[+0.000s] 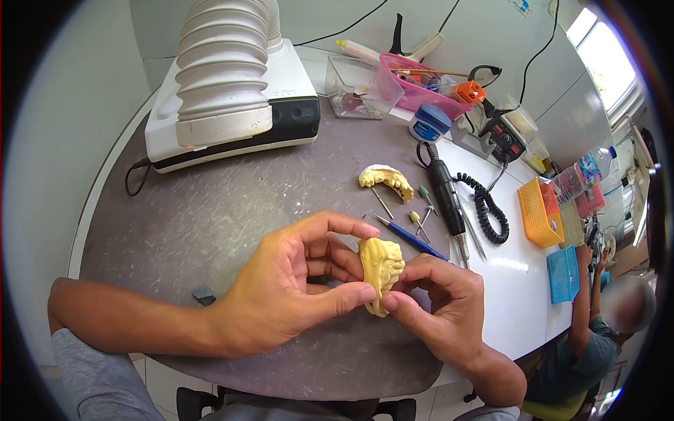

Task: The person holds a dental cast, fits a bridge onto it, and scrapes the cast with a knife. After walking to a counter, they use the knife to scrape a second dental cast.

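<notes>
Left hand (281, 291) and right hand (449, 305), fingers nearly closed on its edges, pinch a yellow cast (380, 275) above the gray table (281, 179), a two-sided grip that likely keeps it steady, while pen (413, 237), burs (415, 217) and drill (445, 196) lie just beyond, apparently placed for easy reach.

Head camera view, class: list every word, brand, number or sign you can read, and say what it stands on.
"AQUA", probably, on the plastic bottle's label; small and tilted.
Blue jar: white lettering, too blurred to quote surely.
White machine: panel marks too small.
Black control box: marks too small.
Wall sticker: unreadable.
</notes>
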### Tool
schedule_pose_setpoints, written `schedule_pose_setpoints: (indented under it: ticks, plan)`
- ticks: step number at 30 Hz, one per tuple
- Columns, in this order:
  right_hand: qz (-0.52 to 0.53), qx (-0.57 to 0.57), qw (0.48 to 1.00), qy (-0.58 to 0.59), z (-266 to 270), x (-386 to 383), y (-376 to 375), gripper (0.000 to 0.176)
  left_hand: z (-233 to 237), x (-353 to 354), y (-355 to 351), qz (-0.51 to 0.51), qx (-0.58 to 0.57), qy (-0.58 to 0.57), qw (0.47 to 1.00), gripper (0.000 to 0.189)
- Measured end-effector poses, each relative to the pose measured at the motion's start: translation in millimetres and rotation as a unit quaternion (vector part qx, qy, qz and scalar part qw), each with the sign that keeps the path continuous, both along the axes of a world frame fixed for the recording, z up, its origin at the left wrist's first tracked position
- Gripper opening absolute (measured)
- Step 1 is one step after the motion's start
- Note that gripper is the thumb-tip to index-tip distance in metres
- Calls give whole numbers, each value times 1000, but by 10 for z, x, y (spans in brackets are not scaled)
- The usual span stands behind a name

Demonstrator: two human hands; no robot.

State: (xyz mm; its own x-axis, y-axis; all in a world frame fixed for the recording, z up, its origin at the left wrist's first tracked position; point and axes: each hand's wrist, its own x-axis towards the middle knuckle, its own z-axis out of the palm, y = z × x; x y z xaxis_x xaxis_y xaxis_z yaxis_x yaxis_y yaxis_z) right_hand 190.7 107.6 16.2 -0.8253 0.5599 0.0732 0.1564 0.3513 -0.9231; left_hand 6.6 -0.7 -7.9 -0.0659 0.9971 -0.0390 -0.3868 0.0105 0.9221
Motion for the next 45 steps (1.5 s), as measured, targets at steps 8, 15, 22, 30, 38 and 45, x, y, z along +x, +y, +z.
schedule_pose_setpoints:
  ticks: [8, 15, 22, 30, 38, 45]
  plan:
    - [-16, -6, 999, 32, -45, 4, 11, 18, 16, -6, 1, -2, -4, -8, 1000, 53]
    - [-41, -154, 986, 47, 5, 21, 71, 21, 5, -26, 1, -6, -1, -17, 1000, 55]
    - [-28, -211, 976, 44, 4, 25, 127, 27, -9, -39, 6, -8, -3, -25, 1000, 58]
    - [-27, -227, 972, 48, -26, 32, 139, 26, 3, -39, 7, -13, -8, -22, 1000, 58]
    - [-15, -232, 970, 66, -48, 34, 126, 21, -5, -29, 12, -11, -4, -17, 1000, 56]
    - [-1, -209, 977, 52, -37, 30, 90, 21, -6, -32, 14, -17, -2, -14, 1000, 55]
